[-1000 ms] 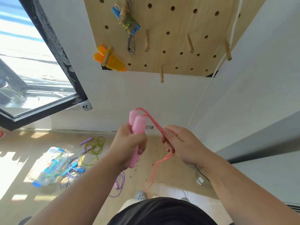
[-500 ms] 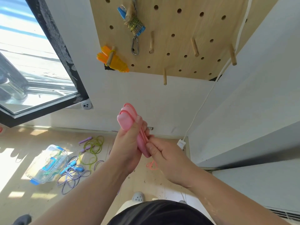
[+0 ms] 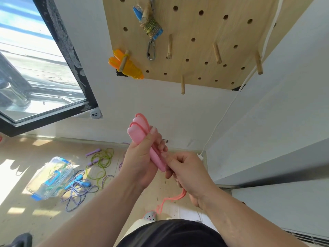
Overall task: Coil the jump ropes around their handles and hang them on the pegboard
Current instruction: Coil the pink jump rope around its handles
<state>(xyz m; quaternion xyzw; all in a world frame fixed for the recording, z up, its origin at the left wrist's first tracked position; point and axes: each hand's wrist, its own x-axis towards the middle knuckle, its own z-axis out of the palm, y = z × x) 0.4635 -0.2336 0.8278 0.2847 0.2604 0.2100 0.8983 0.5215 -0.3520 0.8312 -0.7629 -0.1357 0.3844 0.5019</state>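
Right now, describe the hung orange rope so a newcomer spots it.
Find the wooden pegboard on the white wall and go to its lower-left corner, nearest the window. The orange jump rope hangs there on a peg, coiled round its handles. The only other hung bundle, higher up, is blue-handled.

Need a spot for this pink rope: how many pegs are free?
4: left peg by the carabiner, middle peg, right peg, bottom peg. Others may be above frame.

Pegboard point(image 3: 210, 29) at 12 o'clock of view. Bare pegs point(image 3: 217, 53) from 12 to 1 o'clock lie open to approach from below. Orange coiled rope point(image 3: 129, 67) at 11 o'clock and blue bundle point(image 3: 153, 30) occupy theirs. White cable point(image 3: 221, 118) and side wall point(image 3: 293, 86) crowd 2 o'clock.
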